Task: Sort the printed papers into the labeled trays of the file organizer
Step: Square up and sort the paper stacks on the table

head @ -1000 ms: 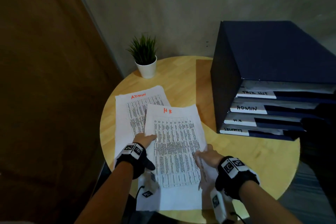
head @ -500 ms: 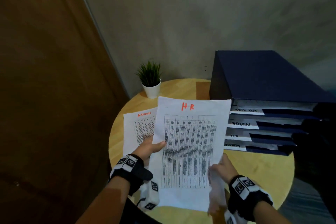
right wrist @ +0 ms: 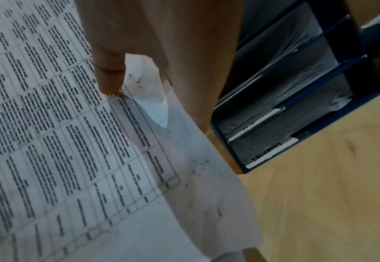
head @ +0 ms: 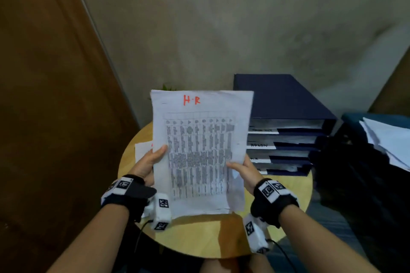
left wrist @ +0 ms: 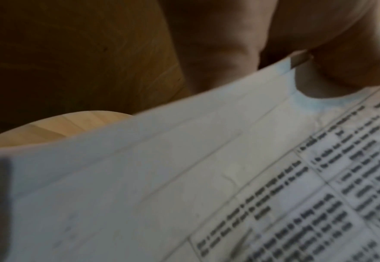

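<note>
Both hands are gripping the HR papers (head: 200, 150) right now, left hand (head: 149, 163) pinching the left edge with the thumb on the printed face, right hand (head: 245, 169) doing the same on the right edge. I'm holding them up off the table (head: 288, 193), roughly upright, in front of me and just left of the organizer (head: 286, 104).

Looking at the wrist views, it's more than one sheet: the edges are stepping apart near my left thumb (left wrist: 341, 70), and a corner of a back page is peeking out past my right thumb (right wrist: 109, 70). So I'm guessing this is a thin, loose bundle, very light, floppy, and prone to fanning or slipping. Holding at mid-height on both sides seems right for keeping it flat; one-handed it would probably droop and splay.

For the next bit I'm thinking the bundle needs to go in level, leading edge first, into the tray with the short label (head: 258, 159) under ADMIN (head: 259, 145). It's half hidden, so I can't actually read it from here.

Elsewhere, another sheet (head: 143, 150) is lying on the table behind my left hand, a plant (head: 167, 87) is poking up behind the papers, and more paper (head: 386, 139) is stacked off to the right.
</note>
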Demonstrator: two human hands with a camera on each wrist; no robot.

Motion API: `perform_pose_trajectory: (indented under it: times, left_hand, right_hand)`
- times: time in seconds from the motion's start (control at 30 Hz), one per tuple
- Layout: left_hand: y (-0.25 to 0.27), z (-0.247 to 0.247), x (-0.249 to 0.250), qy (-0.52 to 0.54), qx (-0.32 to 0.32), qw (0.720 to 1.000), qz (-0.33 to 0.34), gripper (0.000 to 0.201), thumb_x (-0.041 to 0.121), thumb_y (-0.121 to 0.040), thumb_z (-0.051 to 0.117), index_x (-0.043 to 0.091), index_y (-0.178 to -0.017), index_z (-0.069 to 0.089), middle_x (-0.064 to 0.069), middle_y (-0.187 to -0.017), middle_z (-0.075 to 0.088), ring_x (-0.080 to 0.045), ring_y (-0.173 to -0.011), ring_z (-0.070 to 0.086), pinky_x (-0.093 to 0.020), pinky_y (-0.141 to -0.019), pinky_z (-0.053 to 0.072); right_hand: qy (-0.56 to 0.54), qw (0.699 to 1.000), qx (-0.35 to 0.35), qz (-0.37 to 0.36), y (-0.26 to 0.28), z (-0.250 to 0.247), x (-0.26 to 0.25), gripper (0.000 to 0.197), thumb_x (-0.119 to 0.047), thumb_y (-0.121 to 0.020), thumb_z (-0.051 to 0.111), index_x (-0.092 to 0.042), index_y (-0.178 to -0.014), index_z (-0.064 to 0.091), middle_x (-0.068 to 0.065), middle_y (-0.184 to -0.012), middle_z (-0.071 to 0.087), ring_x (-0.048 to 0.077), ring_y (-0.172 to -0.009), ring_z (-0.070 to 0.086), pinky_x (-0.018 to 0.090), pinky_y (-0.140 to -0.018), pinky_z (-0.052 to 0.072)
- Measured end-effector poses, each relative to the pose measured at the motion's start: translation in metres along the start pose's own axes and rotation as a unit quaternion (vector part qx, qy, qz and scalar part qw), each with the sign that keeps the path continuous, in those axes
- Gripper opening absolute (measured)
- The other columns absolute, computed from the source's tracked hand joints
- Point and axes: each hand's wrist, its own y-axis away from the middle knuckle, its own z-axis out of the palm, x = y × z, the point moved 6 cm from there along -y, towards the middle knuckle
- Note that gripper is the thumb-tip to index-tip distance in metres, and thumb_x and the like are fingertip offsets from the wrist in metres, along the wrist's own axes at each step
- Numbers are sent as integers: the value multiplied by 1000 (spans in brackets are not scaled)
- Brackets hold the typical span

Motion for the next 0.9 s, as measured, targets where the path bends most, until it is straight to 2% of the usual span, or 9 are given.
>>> perform_pose_trajectory:
  times: [0.1, 0.17, 0.23, 0.33, 0.43, 0.53, 0.6, 0.73, 0.9]
  left_hand:
    - [4, -4, -2, 9, 6, 1000, -5, 100, 28, -32, 97, 11, -122, 58, -17, -109, 70, -31, -90, 72, -48, -70, 58]
    - [8, -1, -4, 7, 22, 1000, -8, 73, 27, -54, 89, 11, -118, 59, -15, -98, 74, -29, -83, 73, -45, -64, 59]
    - [16, 3, -7, 9, 46, 999, -5, 40, 25, -81, 65, 12, -118, 58, -14, -90, 75, -28, -77, 74, -45, -61, 59]
    - [21, 14, -14, 10, 27, 999, -19, 58, 23, -62, 82, 13, -115, 60, -15, -92, 75, -30, -79, 74, -47, -61, 59]
    - [27, 27, -33, -88, 40, 993, -63, 27, 10, -85, 61, 11, -112, 60, -16, -93, 74, -33, -86, 71, -49, -70, 59]
    - [27, 32, -66, -335, 48, 934, -115, 46, 13, -91, 59, 4, -134, 46, -14, -126, 60, -31, -118, 54, -43, -106, 41]
    - [25, 39, -86, -439, 20, 887, -141, 47, 15, -90, 61, 5, -134, 45, -11, -131, 55, -30, -122, 51, -36, -104, 39]
    - [9, 56, -110, -448, 46, 885, -117, 48, 12, -90, 61, 5, -135, 46, -16, -131, 57, -33, -113, 59, -40, -94, 48]
    - [-16, 84, -142, -550, 19, 831, -79, 35, 17, -94, 54, 5, -127, 54, -14, -130, 59, -29, -114, 58, -28, -89, 44]
  right_hand:
    - [23, 999, -39, 19, 20, 6, 2, 86, -27, -81, 70, -14, -149, 17, 0, -151, 28, 23, -141, 27, 39, -117, 20]
    - [28, 999, -38, 27, 32, 5, 4, 81, -16, -89, 61, -9, -150, 8, 1, -154, 20, 24, -144, 19, 39, -117, 17]
    - [14, 999, -21, 22, 36, -3, 9, 68, -6, -90, 57, -4, -147, 20, 6, -146, 35, 25, -139, 31, 36, -112, 27]
    - [2, 1000, 3, 10, 48, -12, 13, 32, 0, -91, 54, -7, -122, 49, 5, -107, 58, 24, -104, 55, 25, -86, 45]
    - [-52, 996, 71, 20, 58, -29, 30, 29, -1, -92, 51, -1, -121, 54, 12, -114, 62, 26, -104, 57, 35, -96, 45]
    - [-150, 981, 120, 16, 71, -48, 50, 30, 5, -93, 46, 6, -122, 54, 21, -114, 61, 31, -95, 61, 41, -89, 48]
    - [-190, 970, 152, 21, 81, -62, 65, 29, 6, -93, 46, 8, -121, 54, 23, -113, 62, 30, -88, 63, 39, -79, 51]
    - [-208, 953, 214, 59, 101, -89, 100, 36, 5, -94, 44, 9, -130, 48, 25, -124, 57, 34, -100, 57, 43, -88, 46]
    - [-134, 937, 275, 170, 121, -122, 143, 36, -1, -95, 47, 13, -128, 47, 25, -125, 56, 38, -111, 55, 35, -81, 41]
